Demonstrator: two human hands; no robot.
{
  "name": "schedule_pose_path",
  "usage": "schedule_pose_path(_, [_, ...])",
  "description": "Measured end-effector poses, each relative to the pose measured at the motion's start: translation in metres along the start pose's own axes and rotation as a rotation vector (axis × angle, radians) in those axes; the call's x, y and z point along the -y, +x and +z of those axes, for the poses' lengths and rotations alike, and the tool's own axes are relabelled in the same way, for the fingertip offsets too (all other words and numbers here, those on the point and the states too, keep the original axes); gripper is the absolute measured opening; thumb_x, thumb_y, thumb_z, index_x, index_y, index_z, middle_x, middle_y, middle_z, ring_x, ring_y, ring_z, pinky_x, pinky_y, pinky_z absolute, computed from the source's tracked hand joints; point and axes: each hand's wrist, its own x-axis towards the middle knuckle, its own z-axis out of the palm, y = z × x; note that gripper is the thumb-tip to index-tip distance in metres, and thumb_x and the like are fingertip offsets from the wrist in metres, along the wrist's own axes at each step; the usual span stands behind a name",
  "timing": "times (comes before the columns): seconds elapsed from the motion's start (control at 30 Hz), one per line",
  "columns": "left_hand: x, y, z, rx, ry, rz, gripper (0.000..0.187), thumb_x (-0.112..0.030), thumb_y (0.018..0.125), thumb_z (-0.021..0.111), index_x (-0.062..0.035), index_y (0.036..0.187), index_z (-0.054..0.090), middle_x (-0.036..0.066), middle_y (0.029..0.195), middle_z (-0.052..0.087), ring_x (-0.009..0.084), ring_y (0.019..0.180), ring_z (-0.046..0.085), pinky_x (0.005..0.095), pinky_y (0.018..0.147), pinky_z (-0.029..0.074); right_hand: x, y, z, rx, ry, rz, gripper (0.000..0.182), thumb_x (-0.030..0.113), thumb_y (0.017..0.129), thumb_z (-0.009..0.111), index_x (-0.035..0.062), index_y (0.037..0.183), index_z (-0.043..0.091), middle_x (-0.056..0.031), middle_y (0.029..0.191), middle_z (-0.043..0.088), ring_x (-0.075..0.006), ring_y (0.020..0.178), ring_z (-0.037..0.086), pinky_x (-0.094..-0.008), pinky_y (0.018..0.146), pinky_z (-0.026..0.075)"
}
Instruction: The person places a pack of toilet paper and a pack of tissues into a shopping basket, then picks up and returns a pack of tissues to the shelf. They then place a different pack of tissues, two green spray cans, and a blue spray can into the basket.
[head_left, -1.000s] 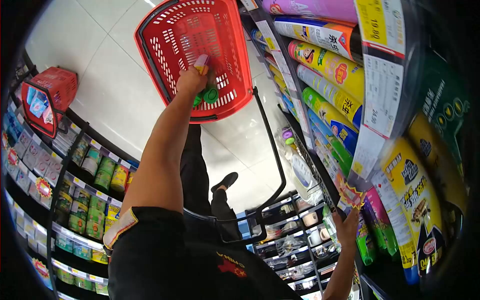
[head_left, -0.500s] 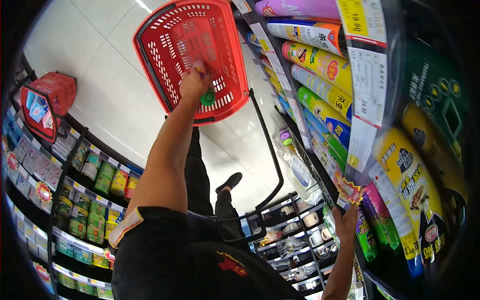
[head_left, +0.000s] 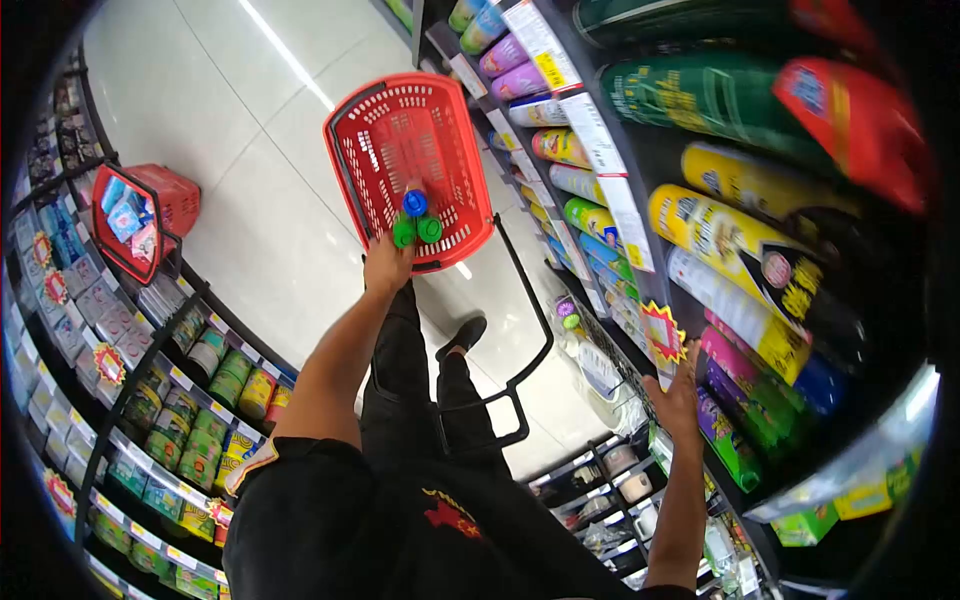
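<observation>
My left hand is at the near end of a red plastic basket, its fingers around a green-capped container. Beside that one stand a second green-capped container and a blue-capped container, all upright inside the basket. Only their tops show, and my fingertips are partly hidden. On the other side, my right hand has its fingers stretched out against the shelf edge, by a yellow-and-red starburst tag. It holds nothing that I can see.
Spray cans fill the shelf on the right. Another red basket, with packets in it, stands by the left shelving, where tins are lined up. The first basket's long black handle reaches back towards my legs.
My left hand has drawn back from the middle of the basket to its near end, and three caps now show instead of one green one. My right hand's fingers have spread.
</observation>
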Motion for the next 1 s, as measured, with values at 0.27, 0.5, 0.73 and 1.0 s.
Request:
schedule_pose_path(0.27, [0.004, -0.122, -0.007, 0.203, -0.011, 0.033, 0.044, -0.04, 0.084, 0.061, -0.0038, 0.108, 0.066, 0.024, 0.105, 0.068, 0.0403, 0.101, 0.065, 0.0477, 0.089, 0.051, -0.011, -0.01, 0.001, -0.072, 0.044, 0.029, 0.102, 0.04, 0.081, 0.071, -0.0107, 0.15, 0.016, -0.0316, 0.158, 0.01, -0.038, 0.149, 0.015, -0.0375, 0.119, 0.02])
schedule_pose_path(0.5, [0.007, -0.155, 0.012, 0.215, -0.143, 0.162, 0.046, -0.042, 0.085, 0.062, -0.0026, 0.108, 0.068, 0.023, 0.105, 0.069, 0.0384, 0.103, 0.065, 0.0451, 0.091, 0.049, -0.02, -0.023, -0.011, -0.043, 0.087, 0.068, 0.099, 0.047, 0.081, 0.067, -0.0032, 0.153, 0.02, -0.0234, 0.161, 0.013, -0.0321, 0.149, 0.018, -0.0383, 0.119, 0.025])
schedule_pose_path(0.73, [-0.047, -0.228, -0.018, 0.117, -0.06, 0.288, 0.044, -0.042, 0.087, 0.061, -0.0017, 0.103, 0.069, 0.021, 0.098, 0.071, 0.0357, 0.099, 0.067, 0.042, 0.088, 0.05, -0.021, -0.04, -0.006, -0.305, 0.171, 0.003, 0.084, 0.047, 0.083, 0.065, 0.0018, 0.148, 0.036, -0.0205, 0.155, 0.033, -0.0315, 0.143, 0.033, -0.0424, 0.113, 0.033])
schedule_pose_path(1.0, [-0.051, -0.268, -0.023, 0.152, 0.022, 0.309, 0.052, -0.046, 0.089, 0.057, 0.0014, 0.104, 0.07, 0.022, 0.097, 0.071, 0.0379, 0.097, 0.067, 0.0444, 0.087, 0.049, 0.063, -0.045, 0.137, -0.404, 0.81, -0.332, 0.066, 0.046, 0.09, 0.065, -0.0021, 0.133, 0.05, -0.02, 0.122, 0.062, -0.0316, 0.112, 0.06, -0.0406, 0.096, 0.046])
